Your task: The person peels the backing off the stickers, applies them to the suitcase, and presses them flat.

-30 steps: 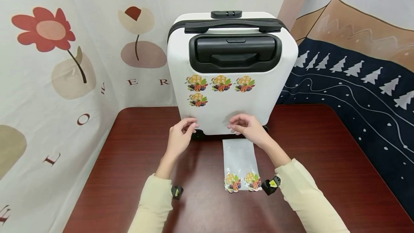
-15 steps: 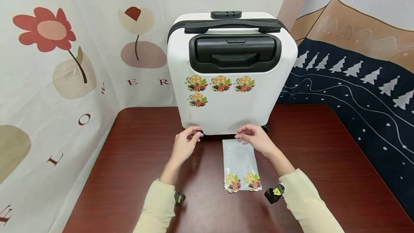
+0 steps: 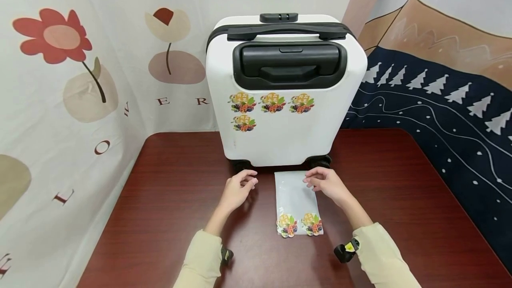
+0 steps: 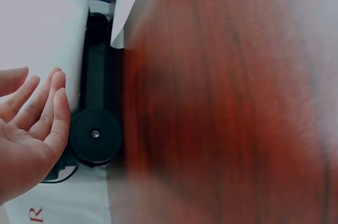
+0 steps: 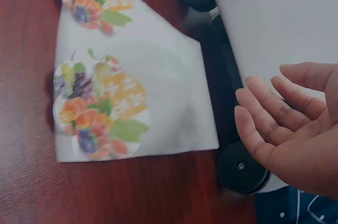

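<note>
A white suitcase (image 3: 280, 141) with a black handle panel stands upright on the table. Four would be several: fruit stickers (image 3: 243, 102) are on its front, three in an upper row and one below at the left. Before it lies a pale plastic sheet (image 3: 296, 197) with two more fruit stickers (image 3: 312, 224) at its near edge. My left hand (image 3: 238, 189), fingers loosely bent and holding nothing, hovers near the suitcase's left wheel (image 4: 95, 135). Over the sheet's far right part hovers my right hand (image 3: 326, 184), also holding nothing, with relaxed fingers.
The dark red wooden table (image 3: 168, 217) extends to both sides and toward me. A white cloth with flowers (image 3: 120, 57) hangs behind and at the left. At the right hangs a dark blue cloth with trees (image 3: 432, 106).
Both hands have drawn back from the suitcase's lower front, down toward me and slightly to the right. The suitcase, stickers and sheet stay in place.
</note>
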Tool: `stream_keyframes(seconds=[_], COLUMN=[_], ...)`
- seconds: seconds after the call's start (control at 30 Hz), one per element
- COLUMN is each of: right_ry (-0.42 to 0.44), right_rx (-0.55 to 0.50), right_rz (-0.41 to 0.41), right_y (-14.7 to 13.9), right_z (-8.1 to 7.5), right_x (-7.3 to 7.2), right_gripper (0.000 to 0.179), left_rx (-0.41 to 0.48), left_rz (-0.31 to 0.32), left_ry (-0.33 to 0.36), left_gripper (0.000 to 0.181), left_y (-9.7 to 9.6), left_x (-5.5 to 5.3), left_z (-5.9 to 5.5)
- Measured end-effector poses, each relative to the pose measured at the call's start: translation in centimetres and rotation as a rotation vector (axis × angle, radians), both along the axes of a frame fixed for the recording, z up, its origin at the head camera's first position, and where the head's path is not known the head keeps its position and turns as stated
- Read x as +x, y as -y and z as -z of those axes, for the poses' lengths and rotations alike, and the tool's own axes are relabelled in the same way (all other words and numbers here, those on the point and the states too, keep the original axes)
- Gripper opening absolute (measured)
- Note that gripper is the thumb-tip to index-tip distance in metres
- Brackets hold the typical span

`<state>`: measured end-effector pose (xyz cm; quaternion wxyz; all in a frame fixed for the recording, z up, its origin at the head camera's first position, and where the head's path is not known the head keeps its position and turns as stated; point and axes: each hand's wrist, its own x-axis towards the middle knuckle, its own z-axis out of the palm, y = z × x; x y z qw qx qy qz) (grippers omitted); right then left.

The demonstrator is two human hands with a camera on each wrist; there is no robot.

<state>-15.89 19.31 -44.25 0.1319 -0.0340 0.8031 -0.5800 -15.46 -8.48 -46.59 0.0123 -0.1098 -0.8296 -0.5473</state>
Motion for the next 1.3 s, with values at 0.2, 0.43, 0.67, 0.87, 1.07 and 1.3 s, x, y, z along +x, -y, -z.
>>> stream_keyframes(seconds=[0.2, 0.43, 0.67, 0.87, 1.07, 1.3], right_ry=[0.033, 0.071, 0.109, 0.135, 0.138, 0.127], right_rx=[0.021, 0.021, 0.022, 0.012, -0.001, -0.013], right_rz=[0.057, 0.112, 0.149, 0.193, 0.212, 0.222], right_y=[-1.0, -1.9, -2.2, -2.5, -2.4, -2.5], right_z=[1.2, 2.5, 3.4, 3.6, 3.8, 4.0], right_x=[0.7, 1.6, 2.5, 3.3, 3.9, 4.0], right_gripper=[0.024, 0.021, 0.019, 0.017, 0.015, 0.014], left_rx=[0.004, 0.005, -0.030, -0.115, -0.141, -0.160], left_rz=[0.055, 0.091, 0.147, 0.169, 0.153, 0.171], left_ry=[0.032, 0.081, 0.126, 0.118, 0.109, 0.114], left_gripper=[0.022, 0.022, 0.025, 0.024, 0.021, 0.020], left_y=[-0.5, -1.3, -2.2, -2.8, -3.2, -3.4], left_x=[0.5, 1.1, 1.7, 2.2, 2.5, 2.8], left_z=[1.0, 1.7, 2.1, 2.4, 2.6, 2.7])
